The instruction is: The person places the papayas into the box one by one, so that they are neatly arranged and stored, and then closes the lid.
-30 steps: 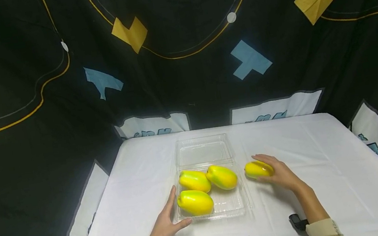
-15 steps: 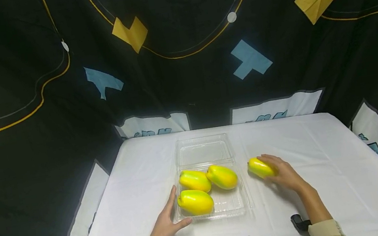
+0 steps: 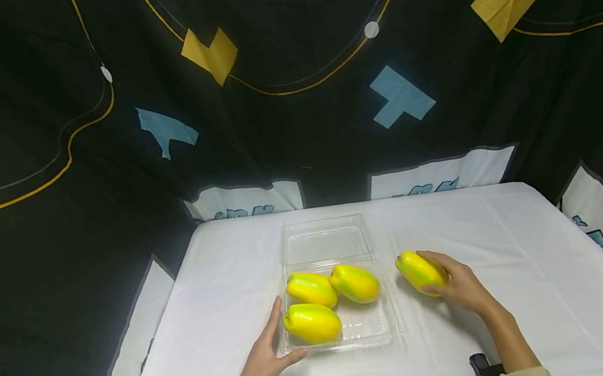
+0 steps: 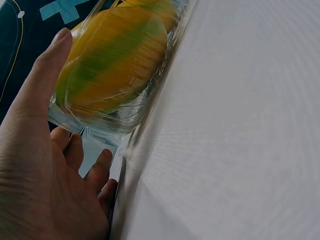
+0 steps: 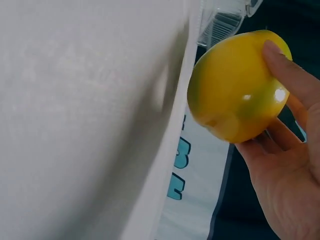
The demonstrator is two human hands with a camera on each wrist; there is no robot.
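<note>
My right hand (image 3: 462, 283) grips a glossy yellow-green papaya (image 3: 419, 270) to the right of a clear plastic clamshell box (image 3: 365, 324). In the right wrist view, the thumb presses on the papaya (image 5: 235, 95) from above and the fingers curl under it. Its narrow end points to the back left. My left hand (image 3: 263, 359) rests at the box's front left corner, fingers straight along the left side and thumb by the front edge. Inside the box lie three more papayas: a back left papaya (image 3: 312, 289), a back right papaya (image 3: 355, 283) and a front left papaya (image 3: 313, 323).
The box's lid (image 3: 324, 241) lies folded open toward the back of the white-covered table (image 3: 470, 221). A black strap-like device (image 3: 485, 370) sits at my right wrist. Dark cloth (image 3: 295, 143) with yellow and blue patches hangs behind the table.
My right hand has turned the papaya so its narrow end tilts to the back left, shifting it slightly right. The left hand and the box have stayed in place.
</note>
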